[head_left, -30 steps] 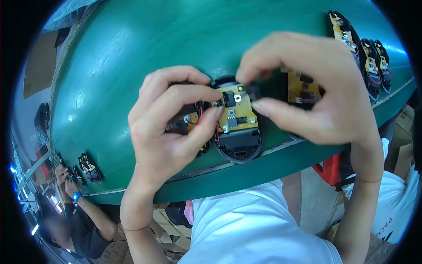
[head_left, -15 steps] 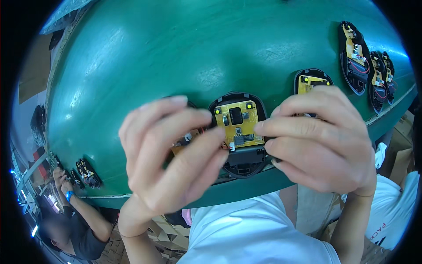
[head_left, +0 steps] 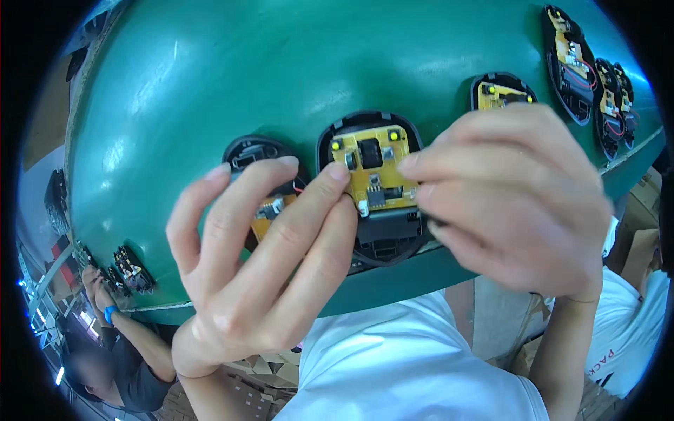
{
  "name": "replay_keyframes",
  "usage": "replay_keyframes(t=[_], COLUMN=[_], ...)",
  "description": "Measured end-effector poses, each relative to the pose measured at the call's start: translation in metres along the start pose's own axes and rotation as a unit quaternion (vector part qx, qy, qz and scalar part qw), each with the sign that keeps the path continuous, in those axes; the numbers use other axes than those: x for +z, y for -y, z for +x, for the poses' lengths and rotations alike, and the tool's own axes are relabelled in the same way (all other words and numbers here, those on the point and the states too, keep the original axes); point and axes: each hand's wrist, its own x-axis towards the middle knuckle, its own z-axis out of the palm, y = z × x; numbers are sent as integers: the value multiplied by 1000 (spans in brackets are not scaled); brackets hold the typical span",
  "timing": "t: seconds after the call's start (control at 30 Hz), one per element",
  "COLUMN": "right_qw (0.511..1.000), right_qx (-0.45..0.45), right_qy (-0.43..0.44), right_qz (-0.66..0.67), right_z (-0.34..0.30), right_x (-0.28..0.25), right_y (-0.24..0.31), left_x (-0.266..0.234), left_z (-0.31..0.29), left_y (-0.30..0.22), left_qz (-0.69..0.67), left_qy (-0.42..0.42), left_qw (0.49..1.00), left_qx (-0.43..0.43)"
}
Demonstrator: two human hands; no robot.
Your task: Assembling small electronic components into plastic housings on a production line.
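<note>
A computer mouse base (head_left: 382, 235), a black shell without its cover, lies near the table's front edge. Seated in it is a yellow circuit board (head_left: 394, 158) with two yellow-topped switches. My left hand (head_left: 263, 249) grips the left side, a fingertip against the board's edge; its other fingers are spread over a neighbouring mouse base (head_left: 256, 151), partly hiding an orange board. My right hand (head_left: 516, 200) closes on the right side of the middle mouse, fingertips at the board's edge. Behind that hand, another mouse base (head_left: 502, 77) shows only its far end.
More mouse bases (head_left: 567, 67) with boards and red wires stand along the green table (head_left: 281, 63) at the far right. At the far left, a co-worker's hands (head_left: 95, 281) are beside several mouse parts (head_left: 133, 270). A person in white (head_left: 625, 337) is at the right.
The table and mouse bases appear higher in the picture. My left fingers have spread and uncovered more of the left mouse base. Both hands stay at the middle mouse's sides.
</note>
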Motion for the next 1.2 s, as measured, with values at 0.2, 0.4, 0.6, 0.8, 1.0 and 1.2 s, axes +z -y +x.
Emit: replay_keyframes(t=[0.2, 0.4, 0.6, 0.8, 1.0, 1.2], right_qw=[992, 998, 992, 997, 998, 997], right_qx=[-33, -3, 44, -12, -24, 16], right_qy=[-43, -20, -46, -53, -49, -66], right_qz=[110, 66, 105, 47, 26, 38], right_z=[-3, 6, 0, 4, 5, 5], right_x=[-11, -6, 3, 5, 10, 14], right_y=[-20, -13, -11, -2, 8, 17], left_x=[12, 21, 10, 2, 11, 11], left_z=[2, -10, -15, -23, -26, -31], left_y=[-13, -26, -17, -8, -22, -13], left_qz=[23, 47, 14, 4, 40, -8], left_qy=[-58, -85, -66, -47, -74, -79], left_qw=[998, 995, 998, 999, 996, 997], left_qx=[17, -33, -8, 6, -3, 6])
